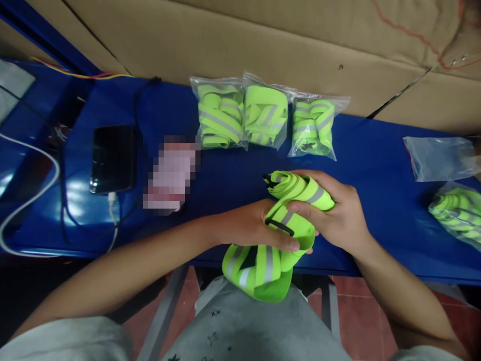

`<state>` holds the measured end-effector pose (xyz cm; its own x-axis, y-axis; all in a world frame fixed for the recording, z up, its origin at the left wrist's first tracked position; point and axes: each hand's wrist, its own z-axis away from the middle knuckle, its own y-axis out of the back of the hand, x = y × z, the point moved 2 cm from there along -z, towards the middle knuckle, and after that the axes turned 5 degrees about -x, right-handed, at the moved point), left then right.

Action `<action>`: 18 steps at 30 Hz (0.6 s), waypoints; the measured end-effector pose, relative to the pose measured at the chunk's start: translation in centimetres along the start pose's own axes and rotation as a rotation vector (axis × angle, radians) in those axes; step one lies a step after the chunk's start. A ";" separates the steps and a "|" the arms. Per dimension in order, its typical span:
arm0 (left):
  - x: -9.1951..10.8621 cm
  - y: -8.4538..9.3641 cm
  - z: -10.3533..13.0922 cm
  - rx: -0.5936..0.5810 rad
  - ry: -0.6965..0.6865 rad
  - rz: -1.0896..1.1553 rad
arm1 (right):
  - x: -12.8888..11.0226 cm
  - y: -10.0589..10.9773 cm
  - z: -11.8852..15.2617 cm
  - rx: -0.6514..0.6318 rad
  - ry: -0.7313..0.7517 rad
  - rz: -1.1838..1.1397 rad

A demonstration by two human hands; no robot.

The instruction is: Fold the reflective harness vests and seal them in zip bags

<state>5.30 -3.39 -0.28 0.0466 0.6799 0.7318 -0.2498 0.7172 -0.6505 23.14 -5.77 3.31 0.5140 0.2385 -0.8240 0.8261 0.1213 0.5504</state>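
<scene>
A yellow-green reflective strap [268,265] with grey stripes is partly gathered into a folded bundle, and its loops hang over the table's front edge. My right hand [340,213] is closed round the upper bundle, thumb on top. Just left of it, my left hand [259,225] pinches the lower part of the strap, thumb across it beside a black buckle. Another black piece shows at the bundle's upper left end. Some fingers of both hands are hidden behind the strap.
Three clear bags of similar straps [221,118] lie at the back of the blue table [233,173]. A black phone [113,159] with a white cable and a blurred pink item [171,175] lie left. At right are a flat clear bag [441,159] and another filled bag [458,213].
</scene>
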 end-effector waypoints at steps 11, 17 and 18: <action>2.5 0.8 0.4 0.321 -0.105 -0.366 | 1.1 1.0 -0.5 0.249 0.037 -0.035; 2.7 1.2 0.8 0.391 -0.065 -0.580 | 1.3 0.4 -0.7 0.301 -0.006 -0.057; 2.6 1.3 0.8 0.393 -0.067 -0.580 | 1.5 0.3 -0.7 0.295 -0.023 -0.066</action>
<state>4.34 -0.76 0.93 0.2213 0.1847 0.9576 -0.5346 0.8442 -0.0393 24.02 -4.66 2.32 0.4595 0.2169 -0.8613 0.8875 -0.1504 0.4356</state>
